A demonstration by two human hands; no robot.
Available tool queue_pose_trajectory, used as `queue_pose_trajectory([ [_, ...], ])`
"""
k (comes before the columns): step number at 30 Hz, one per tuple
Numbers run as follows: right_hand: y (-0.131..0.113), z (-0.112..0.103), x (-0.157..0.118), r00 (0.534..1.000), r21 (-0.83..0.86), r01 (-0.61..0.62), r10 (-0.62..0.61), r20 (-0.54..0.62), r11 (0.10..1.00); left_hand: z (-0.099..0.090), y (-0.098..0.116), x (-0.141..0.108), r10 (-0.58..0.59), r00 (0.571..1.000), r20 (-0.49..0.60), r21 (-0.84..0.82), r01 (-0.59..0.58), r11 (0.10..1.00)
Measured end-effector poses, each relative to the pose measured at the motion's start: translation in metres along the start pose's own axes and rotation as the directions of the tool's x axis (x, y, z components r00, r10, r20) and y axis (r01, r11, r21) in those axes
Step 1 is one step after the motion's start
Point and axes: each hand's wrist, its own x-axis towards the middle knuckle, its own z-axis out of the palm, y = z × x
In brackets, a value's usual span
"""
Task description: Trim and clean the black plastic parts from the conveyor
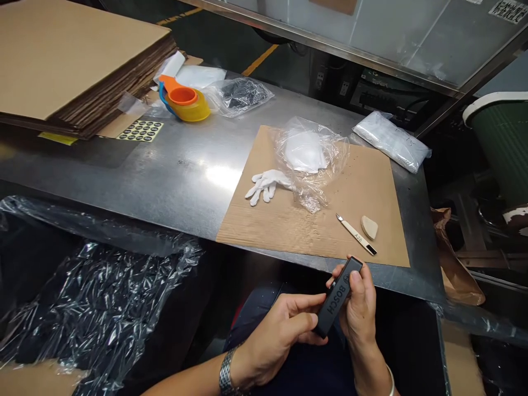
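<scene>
Two hands meet low in the head view, and we hold one black Bosch-marked device between them, just in front of the near edge of the steel table. Our left hand, with one metal watch at the wrist, pinches the lower end of the device between thumb and fingers. Our right hand wraps the upper end, thumb on its face.

On the table we count one cardboard sheet, and on it one white glove, one crumpled clear bag with something white inside, one slim craft knife and one small beige wedge just beside the knife. One sealed clear packet lies at the far right edge. Farther left stand one orange and yellow tape dispenser, one clear bag of dark items and one sheet of round stickers. One stack of flat cardboard fills the left corner. Below the table to the left we see one mass of crinkled plastic film.
</scene>
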Motion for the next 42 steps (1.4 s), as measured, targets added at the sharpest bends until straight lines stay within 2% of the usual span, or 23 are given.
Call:
queue_pose_trajectory([
  [5, 0.003, -0.001, 0.000, 0.999, -0.034, 0.049, -0.048, 0.025, 0.998, -0.002, 0.000, 0.000, -0.012, 0.999, 0.032, 0.048, 0.010, 0.999],
  [11, 0.004, -0.001, 0.000, 0.996, -0.036, 0.089, -0.088, 0.028, 0.995, -0.002, 0.000, -0.001, -0.002, 1.000, 0.019, 0.084, 0.000, 0.996],
  [33, 0.008, -0.004, -0.001, 0.993, -0.089, 0.112, -0.107, 0.054, 0.990, -0.003, -0.005, -0.001, -0.063, 0.998, 0.027, 0.001, 0.063, 0.998],
  [42, 0.011, -0.005, 0.000, 0.992, -0.065, 0.117, -0.114, 0.052, 0.991, -0.002, -0.007, -0.002, -0.078, 0.997, -0.015, -0.030, 0.078, 0.997],
])
